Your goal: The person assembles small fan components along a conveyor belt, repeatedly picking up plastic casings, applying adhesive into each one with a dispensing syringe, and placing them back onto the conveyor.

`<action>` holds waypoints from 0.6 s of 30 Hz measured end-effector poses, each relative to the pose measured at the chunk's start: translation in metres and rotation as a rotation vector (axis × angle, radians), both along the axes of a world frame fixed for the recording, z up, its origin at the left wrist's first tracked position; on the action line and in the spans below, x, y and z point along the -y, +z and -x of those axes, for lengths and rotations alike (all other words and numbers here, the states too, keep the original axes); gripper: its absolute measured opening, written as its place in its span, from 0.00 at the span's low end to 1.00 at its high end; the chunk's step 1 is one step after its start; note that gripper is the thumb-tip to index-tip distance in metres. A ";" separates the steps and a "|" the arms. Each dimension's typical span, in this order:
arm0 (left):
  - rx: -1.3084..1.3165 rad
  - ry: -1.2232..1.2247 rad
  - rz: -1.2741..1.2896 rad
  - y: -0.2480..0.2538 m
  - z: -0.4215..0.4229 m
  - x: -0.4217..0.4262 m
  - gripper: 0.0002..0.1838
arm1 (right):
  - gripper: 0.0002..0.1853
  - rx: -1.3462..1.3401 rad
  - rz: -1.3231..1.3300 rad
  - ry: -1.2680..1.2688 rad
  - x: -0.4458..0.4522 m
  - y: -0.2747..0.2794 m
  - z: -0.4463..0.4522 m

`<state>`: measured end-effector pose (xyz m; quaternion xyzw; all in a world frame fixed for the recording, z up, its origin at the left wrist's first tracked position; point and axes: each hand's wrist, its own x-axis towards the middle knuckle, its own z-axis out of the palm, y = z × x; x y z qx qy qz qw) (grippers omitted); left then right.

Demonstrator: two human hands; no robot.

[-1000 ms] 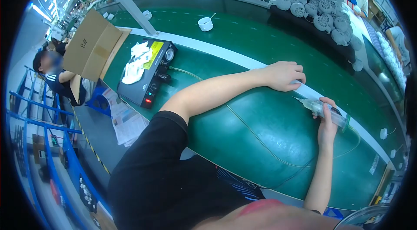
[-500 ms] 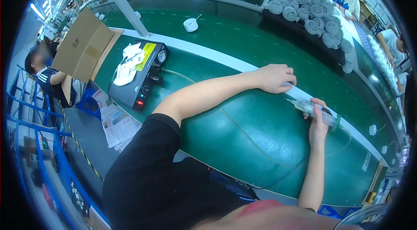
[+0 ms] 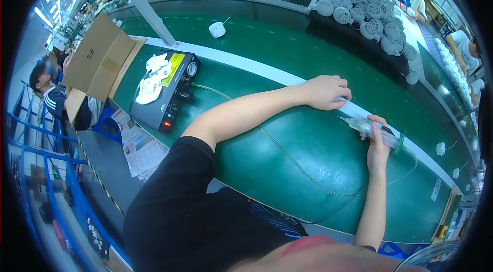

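Observation:
My right hand [image 3: 378,141] is closed around a clear dispensing syringe [image 3: 377,132] with a tapered tip pointing left. A green cap [image 3: 400,144] sits at the syringe's rear, where a thin clear hose [image 3: 414,161] leaves it and curves over the green bench mat. My left hand [image 3: 327,92] rests by the white rail [image 3: 287,77] at the bench's far side, fingers loosely curled and apart from the thumb, with no object visible in it. The syringe tip is a short way from my left fingers, not touching them.
A black dispenser box [image 3: 164,92] with a gauge and white cloth stands left, near a cardboard box [image 3: 97,59]. Beyond the rail, the green conveyor [image 3: 277,51] carries a white round part [image 3: 217,29]. Many grey-white round housings [image 3: 372,12] are piled at upper right. People sit nearby.
The white parts on the conveyor have shifted slightly, the middle one leftward. A person at far top left now reaches toward the line. Both my hands stay nearly still.

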<state>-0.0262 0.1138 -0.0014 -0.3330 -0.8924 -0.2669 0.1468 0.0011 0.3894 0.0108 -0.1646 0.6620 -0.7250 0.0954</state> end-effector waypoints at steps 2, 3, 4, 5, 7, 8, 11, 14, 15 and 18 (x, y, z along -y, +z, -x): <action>0.017 0.002 0.014 0.000 -0.001 0.000 0.10 | 0.14 0.011 -0.005 0.010 -0.001 -0.001 0.000; 0.018 0.000 0.013 -0.001 -0.002 -0.001 0.10 | 0.14 0.015 -0.007 0.013 -0.002 -0.001 0.000; 0.003 -0.004 0.003 -0.001 -0.001 -0.001 0.10 | 0.14 0.013 -0.006 0.013 -0.002 -0.001 0.001; -0.012 -0.006 -0.007 -0.001 -0.001 -0.002 0.10 | 0.14 0.012 -0.009 0.003 -0.003 0.000 0.001; -0.021 0.006 -0.014 -0.002 -0.001 0.000 0.09 | 0.15 0.019 -0.012 -0.004 -0.001 0.000 0.000; -0.034 -0.011 -0.047 -0.002 0.000 -0.001 0.09 | 0.15 0.023 -0.009 0.011 -0.001 -0.001 -0.001; -0.151 -0.016 -0.176 0.008 0.004 -0.004 0.07 | 0.16 -0.002 -0.001 0.004 -0.007 -0.007 0.003; -0.363 0.017 -0.350 0.051 -0.001 -0.008 0.06 | 0.16 0.004 0.007 -0.023 -0.008 -0.012 0.006; -0.457 0.011 -0.357 0.074 -0.008 -0.003 0.04 | 0.16 0.017 0.023 0.007 -0.006 -0.011 0.007; -0.713 0.000 -0.358 0.133 -0.037 0.007 0.04 | 0.15 0.035 0.003 -0.025 -0.007 -0.006 0.003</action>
